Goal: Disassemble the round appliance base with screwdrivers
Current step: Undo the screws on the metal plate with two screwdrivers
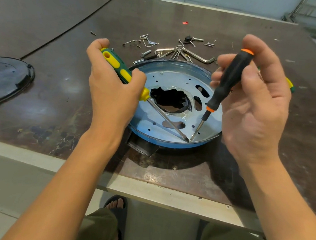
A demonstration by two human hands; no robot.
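Seen from above, a person's two bare hands work over a dark brown table (pixel 62 78). The round appliance base (pixel 170 144), a shallow blue-rimmed dish with a silvery metal plate inside and a jagged dark hole in its middle, sits close to the table's near edge, a little right of centre. The left hand (pixel 114 91) has its fingers wrapped tightly round the handle of a green and yellow screwdriver (pixel 119 67), whose long shaft slants down and to the right across the plate. The right hand (pixel 253 101), palm turned towards the viewer, holds a black and orange screwdriver (pixel 226 81) between curled fingertips and thumb, its shaft pointing steeply down. Both tips meet at one spot on the plate just inside the near rim. Just beyond the base, towards the far edge, lies a scatter of loose screws and metal parts (pixel 148 41), with a bent hex key (pixel 201 58) and a small black knob (pixel 188 39) among them. A tiny red scrap (pixel 185 23) lies farther back. At the left edge of the table rests a dark round cover (pixel 3 81), partly out of view. Another green and yellow handle (pixel 290 85) peeks out from behind the right hand. Below the table, a foot in a dark sandal (pixel 116 204) is visible
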